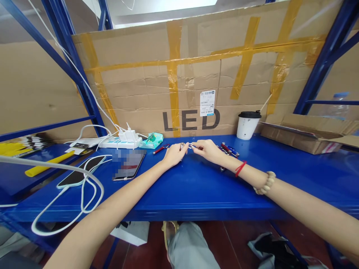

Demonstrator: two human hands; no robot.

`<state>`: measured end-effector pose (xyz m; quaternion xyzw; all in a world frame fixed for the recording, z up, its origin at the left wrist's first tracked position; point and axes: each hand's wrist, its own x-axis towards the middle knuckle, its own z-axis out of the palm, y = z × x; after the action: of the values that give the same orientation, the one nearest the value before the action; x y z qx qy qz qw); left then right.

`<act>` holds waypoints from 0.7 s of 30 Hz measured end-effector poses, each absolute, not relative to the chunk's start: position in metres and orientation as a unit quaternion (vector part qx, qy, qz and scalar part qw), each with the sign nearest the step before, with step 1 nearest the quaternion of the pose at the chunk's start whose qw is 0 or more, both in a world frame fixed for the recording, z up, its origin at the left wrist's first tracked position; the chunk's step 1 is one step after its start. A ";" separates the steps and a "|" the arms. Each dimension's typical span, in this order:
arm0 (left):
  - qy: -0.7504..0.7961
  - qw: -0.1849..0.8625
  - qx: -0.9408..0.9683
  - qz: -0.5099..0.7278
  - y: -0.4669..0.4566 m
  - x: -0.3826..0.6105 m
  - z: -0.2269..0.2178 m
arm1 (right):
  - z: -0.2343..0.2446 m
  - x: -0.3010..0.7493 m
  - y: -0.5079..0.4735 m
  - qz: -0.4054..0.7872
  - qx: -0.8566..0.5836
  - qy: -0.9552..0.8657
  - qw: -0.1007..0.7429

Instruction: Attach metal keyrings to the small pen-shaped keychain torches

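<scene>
My left hand (174,155) is closed in a pinch at the middle of the blue shelf, around a small silver metal piece (182,146). Just right of it, the fingers of my right hand (209,151) pinch a small slim piece with a silver ring (191,145) at its end. The ring sits in the gap between the two hands; the fingers hide most of both pieces. A slim red pen-like item (160,149) lies left of my left hand. Several red and blue metallic pen-like items (230,150) lie in a pile behind my right wrist.
On the left are a phone (129,165), another phone (81,172) with a looped white cable, a power strip (120,142) and a green tissue pack (152,140). A lidded paper cup (248,126) and an open cardboard box (303,136) stand right. A large cardboard sheet (134,93) backs the shelf.
</scene>
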<state>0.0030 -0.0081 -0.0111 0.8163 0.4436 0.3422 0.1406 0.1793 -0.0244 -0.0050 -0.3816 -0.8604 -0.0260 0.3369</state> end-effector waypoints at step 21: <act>0.488 -0.041 0.854 0.178 -0.010 0.009 -0.011 | -0.005 0.170 -0.027 -0.089 -0.358 -0.868 0.331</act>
<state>0.0085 -0.0096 -0.0113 0.8538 0.4875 0.1777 -0.0414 0.1702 -0.0269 -0.0047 -0.3583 -0.8683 -0.0886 0.3313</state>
